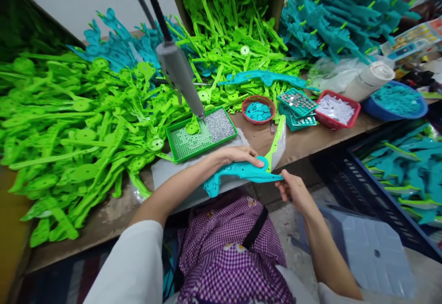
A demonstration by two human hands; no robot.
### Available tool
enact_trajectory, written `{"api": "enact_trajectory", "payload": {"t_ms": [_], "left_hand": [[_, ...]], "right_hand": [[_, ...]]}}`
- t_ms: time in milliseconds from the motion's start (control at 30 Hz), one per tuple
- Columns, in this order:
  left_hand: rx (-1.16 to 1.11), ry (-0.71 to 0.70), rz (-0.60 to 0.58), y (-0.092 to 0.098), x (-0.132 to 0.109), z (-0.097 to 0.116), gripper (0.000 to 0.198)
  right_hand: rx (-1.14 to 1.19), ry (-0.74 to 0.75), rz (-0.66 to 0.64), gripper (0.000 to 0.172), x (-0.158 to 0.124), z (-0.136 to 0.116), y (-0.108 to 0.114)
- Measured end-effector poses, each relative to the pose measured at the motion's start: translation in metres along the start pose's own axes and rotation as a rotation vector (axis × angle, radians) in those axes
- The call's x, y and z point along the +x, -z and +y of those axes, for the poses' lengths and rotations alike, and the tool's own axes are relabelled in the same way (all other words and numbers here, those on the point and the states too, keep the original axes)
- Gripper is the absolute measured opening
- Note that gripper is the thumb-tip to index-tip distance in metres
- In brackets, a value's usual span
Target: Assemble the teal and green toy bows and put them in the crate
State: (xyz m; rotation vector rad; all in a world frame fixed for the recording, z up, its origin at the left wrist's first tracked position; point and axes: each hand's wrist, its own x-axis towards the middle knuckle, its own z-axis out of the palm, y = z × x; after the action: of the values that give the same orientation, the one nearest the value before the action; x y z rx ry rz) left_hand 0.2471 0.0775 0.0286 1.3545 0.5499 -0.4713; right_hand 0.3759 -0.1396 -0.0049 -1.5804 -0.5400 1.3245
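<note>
A blue plastic part (238,171) is held above the bench's front edge, over my lap. My left hand (243,155) grips it from above, near its round disc. The fingertips of my right hand (292,186) pinch its narrow right tip. A bright green strip (276,145) runs up and to the right from behind the disc, beside clear plastic film. Just behind my left hand lies a green tray (183,150) with small silver pieces and a green part. The tip of a hanging grey electric screwdriver (179,76) is over that tray.
Green plastic parts (79,134) are heaped at left and back, blue ones (348,14) at back right. Along the bench stand a red bowl (258,119), teal trays (299,103), a red basket (355,120) and a blue basin (397,115). A dark crate (383,198) is at right.
</note>
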Motion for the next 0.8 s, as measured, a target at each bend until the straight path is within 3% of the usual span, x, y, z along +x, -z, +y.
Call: {"api": "enact_trajectory", "payload": {"t_ms": [167, 300, 367, 433, 533, 667, 800], "left_hand": [[0.008, 0.03, 0.014, -0.003, 0.003, -0.003, 0.046], [0.049, 0.014, 0.028, -0.001, 0.001, -0.003, 0.042], [0.049, -0.009, 0.008, -0.003, -0.006, 0.001, 0.042], [0.064, -0.042, -0.027, -0.008, -0.015, 0.008, 0.044], [0.13, -0.122, -0.073, -0.021, -0.03, 0.017, 0.047], [0.205, -0.179, -0.092, -0.036, -0.049, 0.022, 0.049], [0.253, -0.251, -0.092, -0.041, -0.074, 0.027, 0.045]], "right_hand": [[-0.004, 0.009, 0.048, 0.055, 0.009, 0.005, -0.002], [0.033, -0.044, -0.136, 0.063, 0.011, 0.003, 0.013], [0.149, 0.046, -0.124, 0.071, 0.006, 0.002, 0.018], [0.212, 0.208, 0.0, 0.063, 0.001, -0.002, 0.016], [0.108, 0.378, 0.094, 0.041, -0.001, -0.02, 0.004], [-0.073, 0.394, -0.07, 0.03, 0.004, -0.063, -0.014], [-0.16, 0.503, -0.184, 0.037, -0.003, -0.086, -0.023]]}}
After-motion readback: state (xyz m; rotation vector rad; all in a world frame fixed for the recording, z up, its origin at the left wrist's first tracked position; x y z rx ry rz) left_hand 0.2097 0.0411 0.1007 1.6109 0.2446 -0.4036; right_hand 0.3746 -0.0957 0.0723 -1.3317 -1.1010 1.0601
